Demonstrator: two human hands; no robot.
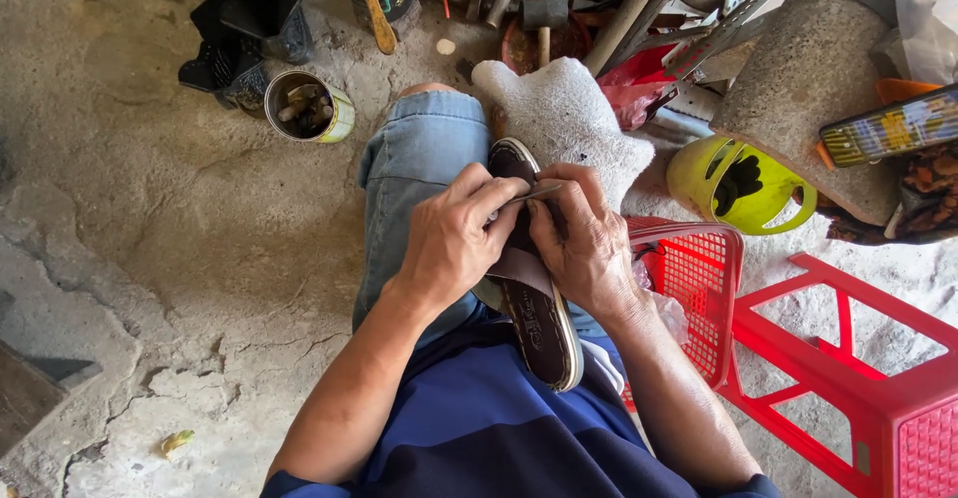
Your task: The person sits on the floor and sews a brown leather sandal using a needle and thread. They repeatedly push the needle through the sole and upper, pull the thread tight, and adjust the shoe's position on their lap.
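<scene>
— Where was the brown sandal [540, 330]?

— It lay on our lap, over the knee in blue shorts [414, 164]. Our left hand [451, 244] and right hand [584, 239] sat on its strap, fingers pinched shut on a thin flat tool [537, 194].

— What step was it?

— We think we were fixing the strap. Next we needed a firm, careful push. A red basket [699, 288] stood beside us.

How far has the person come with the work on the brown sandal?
Done: nothing finished shows; the brown sandal lies sole down on the lap, its strap in place. In hand: the left hand and right hand meet over the strap, pinching a thin metal tool against it. Left: I cannot tell how much remains, because the hands hide the worked spot. The tin can stands apart on the floor.
</scene>
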